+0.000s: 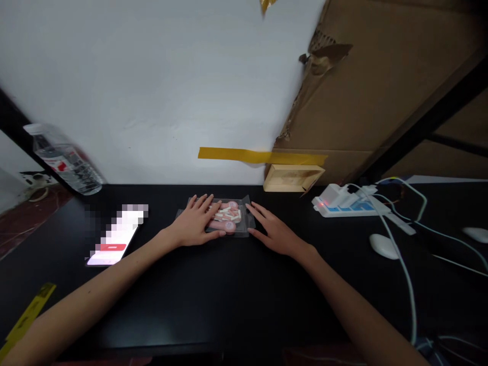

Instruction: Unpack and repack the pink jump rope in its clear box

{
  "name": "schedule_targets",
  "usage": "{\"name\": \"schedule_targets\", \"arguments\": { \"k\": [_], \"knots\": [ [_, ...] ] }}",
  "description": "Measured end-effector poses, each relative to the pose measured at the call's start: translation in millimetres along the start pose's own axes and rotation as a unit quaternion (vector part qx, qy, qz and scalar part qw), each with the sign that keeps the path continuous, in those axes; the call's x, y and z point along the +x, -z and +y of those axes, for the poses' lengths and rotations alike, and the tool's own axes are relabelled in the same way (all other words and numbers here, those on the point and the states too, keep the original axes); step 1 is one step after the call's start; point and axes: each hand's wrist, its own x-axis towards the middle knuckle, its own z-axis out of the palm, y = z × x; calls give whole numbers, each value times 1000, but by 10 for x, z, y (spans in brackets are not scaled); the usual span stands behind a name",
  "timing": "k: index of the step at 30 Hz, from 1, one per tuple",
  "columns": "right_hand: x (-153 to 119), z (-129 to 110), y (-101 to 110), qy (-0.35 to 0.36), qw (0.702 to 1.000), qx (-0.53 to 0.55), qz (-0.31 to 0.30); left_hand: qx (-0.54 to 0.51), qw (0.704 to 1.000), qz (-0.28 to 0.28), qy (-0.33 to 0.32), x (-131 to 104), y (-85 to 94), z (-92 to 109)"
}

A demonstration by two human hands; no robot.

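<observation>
A clear plastic package (240, 231) lies flat on the black table, holding several small pink and white pieces (229, 213) and round-ended pink items (230, 226). My left hand (196, 221) rests over its left part with the fingers spread, hiding that side. At the right edge of the package, my right hand (272, 229) touches the clear plastic with its fingertips, fingers stretched out. Neither hand grips anything. What exactly the pink pieces are, I cannot tell.
To the left are a lit phone (118, 234) and a water bottle (66, 162). A shallow pale box (293, 178) leans at the back. On the right, a white power strip (343, 203), cables (404, 269) and a white mouse (383, 246) lie on the table (213, 300).
</observation>
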Motion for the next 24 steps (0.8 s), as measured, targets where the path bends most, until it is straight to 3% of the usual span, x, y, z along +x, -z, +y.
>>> {"name": "schedule_targets", "arguments": {
  "k": [11, 17, 24],
  "knots": [
    [33, -33, -101, 0, 1000, -11, 20, 16, 1000, -11, -14, -18, -8, 98],
    [58, -41, -122, -9, 997, 44, 59, 22, 1000, 1, -4, -50, -64, 238],
    [70, -35, -136, -2, 991, 84, 99, 27, 1000, -2, -4, -52, -72, 227]
  ]
}}
